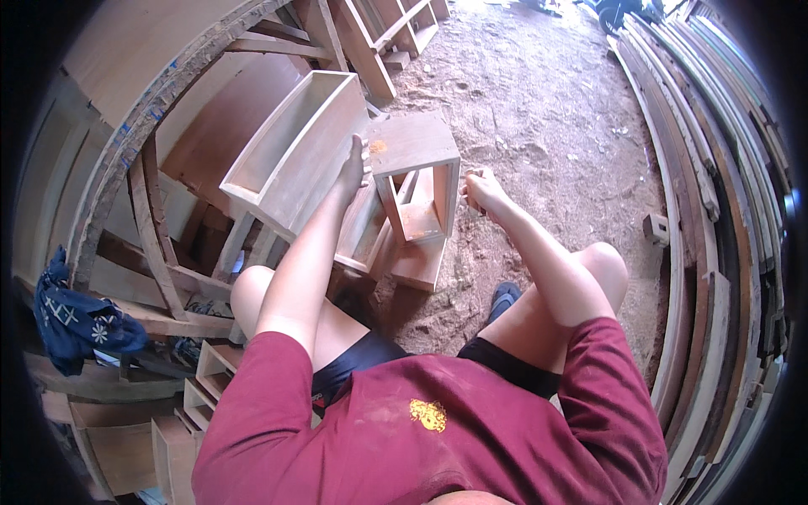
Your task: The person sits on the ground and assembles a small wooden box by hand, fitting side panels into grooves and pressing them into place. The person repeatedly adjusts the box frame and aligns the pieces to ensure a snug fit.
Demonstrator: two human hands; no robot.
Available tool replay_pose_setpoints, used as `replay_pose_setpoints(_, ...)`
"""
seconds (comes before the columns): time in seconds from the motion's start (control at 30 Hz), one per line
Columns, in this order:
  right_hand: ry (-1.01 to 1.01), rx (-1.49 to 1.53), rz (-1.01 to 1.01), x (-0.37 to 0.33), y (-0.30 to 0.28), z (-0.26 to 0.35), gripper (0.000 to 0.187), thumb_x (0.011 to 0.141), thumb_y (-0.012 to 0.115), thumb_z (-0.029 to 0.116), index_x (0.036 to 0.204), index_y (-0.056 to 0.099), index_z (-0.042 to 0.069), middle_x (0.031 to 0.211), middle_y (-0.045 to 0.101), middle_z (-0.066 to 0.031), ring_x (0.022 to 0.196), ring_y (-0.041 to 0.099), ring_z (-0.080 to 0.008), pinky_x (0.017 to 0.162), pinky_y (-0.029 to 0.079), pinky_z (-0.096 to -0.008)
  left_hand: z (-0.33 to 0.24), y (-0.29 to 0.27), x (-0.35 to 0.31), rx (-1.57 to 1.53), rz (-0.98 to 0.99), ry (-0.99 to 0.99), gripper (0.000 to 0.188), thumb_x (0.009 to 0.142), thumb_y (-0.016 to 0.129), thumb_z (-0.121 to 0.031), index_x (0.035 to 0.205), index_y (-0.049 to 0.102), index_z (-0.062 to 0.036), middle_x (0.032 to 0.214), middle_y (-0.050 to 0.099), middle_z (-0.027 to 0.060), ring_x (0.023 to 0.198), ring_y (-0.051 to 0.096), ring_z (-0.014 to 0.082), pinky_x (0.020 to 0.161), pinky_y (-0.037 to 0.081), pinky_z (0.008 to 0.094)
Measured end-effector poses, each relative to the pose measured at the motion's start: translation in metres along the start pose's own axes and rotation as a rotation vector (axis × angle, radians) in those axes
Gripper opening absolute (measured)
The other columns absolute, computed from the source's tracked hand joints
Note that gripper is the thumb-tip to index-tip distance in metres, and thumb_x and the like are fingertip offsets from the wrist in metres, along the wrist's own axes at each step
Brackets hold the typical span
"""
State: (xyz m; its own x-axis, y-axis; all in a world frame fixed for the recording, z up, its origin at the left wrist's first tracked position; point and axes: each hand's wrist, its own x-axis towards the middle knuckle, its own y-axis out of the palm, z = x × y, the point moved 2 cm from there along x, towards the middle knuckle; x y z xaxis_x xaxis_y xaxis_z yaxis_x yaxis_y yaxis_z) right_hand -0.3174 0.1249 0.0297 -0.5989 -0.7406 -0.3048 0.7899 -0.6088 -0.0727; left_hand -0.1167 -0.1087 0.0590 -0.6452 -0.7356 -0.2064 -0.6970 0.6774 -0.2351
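Observation:
A long, open-topped wooden drawer (290, 198) stands tilted at the left of the work spot. Against its right side lies my left hand (357, 172), with its fingers stretched out. Just right of that hand is a small box-shaped wooden frame (417, 139), open toward me, with orange marks on its top and inside. More wooden box parts (418, 268) sit beneath it. My right hand (486, 192) is beside the frame's right side, fingers curled closed. Whatever they may hold is hidden.
Long boards (703, 210) are stacked along the right, with a small wood block (656, 230) beside them. Wooden framing (156, 227) and panels crowd the left, where a dark blue patterned cloth (80, 316) hangs. More drawers (172, 459) lie lower left. Dusty ground (547, 126) stretches ahead.

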Motion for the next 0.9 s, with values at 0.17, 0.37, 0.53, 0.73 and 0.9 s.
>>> replay_pose_setpoints(0.17, -0.141, 0.043, -0.049, -0.010, -0.014, 0.039, 0.024, 0.091, 0.051, 0.010, 0.113, 0.053, 0.001, 0.096, 0.064, -0.0123, 0.073, 0.065, -0.0170, 0.055, 0.050, -0.0311, -0.065, -0.014, -0.036, 0.147, 0.112, 0.233, 0.106, 0.083, 0.048, -0.083, 0.158, 0.022, -0.0132, 0.154, 0.035, 0.0263, 0.142, 0.037, 0.0358, 0.108, 0.038, 0.0454)
replay_pose_setpoints(0.37, -0.283, 0.221, -0.111, -0.024, -0.021, 0.074, 0.024, 0.094, 0.056, 0.005, 0.118, 0.060, 0.004, 0.095, 0.067, -0.0063, 0.080, 0.064, -0.0139, 0.068, 0.051, -0.0294, -0.089, -0.004, -0.062, 0.154, 0.151, 0.156, 0.099, 0.084, 0.070, -0.053, 0.160, 0.018, -0.0163, 0.155, 0.032, 0.0258, 0.138, 0.041, 0.0317, 0.099, 0.044, 0.0422)
replay_pose_setpoints(0.53, -0.383, 0.045, -0.141, -0.018, -0.014, 0.102, 0.023, 0.095, 0.057, 0.007, 0.117, 0.061, 0.004, 0.093, 0.068, -0.0057, 0.076, 0.064, -0.0127, 0.066, 0.051, -0.0278, -0.078, -0.007, -0.051, 0.033, 0.178, 0.217, 0.103, 0.085, 0.074, -0.040, 0.156, 0.013, 0.0035, 0.152, 0.035, 0.0307, 0.142, 0.037, 0.0348, 0.114, 0.034, 0.0403)
replay_pose_setpoints(0.73, -0.392, -0.202, -0.052, 0.006, 0.010, 0.147, 0.019, 0.092, 0.068, 0.018, 0.101, 0.065, 0.001, 0.077, 0.065, -0.0048, 0.066, 0.061, -0.0102, 0.058, 0.048, -0.0268, -0.086, 0.013, -0.052, 0.068, 0.063, 0.320, 0.111, 0.079, 0.079, -0.039, 0.152, 0.012, 0.0122, 0.147, 0.035, 0.0337, 0.139, 0.039, 0.0364, 0.116, 0.030, 0.0424)
replay_pose_setpoints(0.9, -0.325, -0.612, -0.227, 0.033, 0.011, 0.158, 0.021, 0.087, 0.075, 0.024, 0.084, 0.064, 0.005, 0.067, 0.062, -0.0043, 0.059, 0.058, -0.0105, 0.053, 0.044, -0.0276, -0.091, 0.017, -0.064, -0.069, 0.040, 0.254, 0.111, 0.076, 0.083, -0.031, 0.151, 0.011, 0.0090, 0.144, 0.038, 0.0309, 0.135, 0.043, 0.0347, 0.113, 0.035, 0.0409)
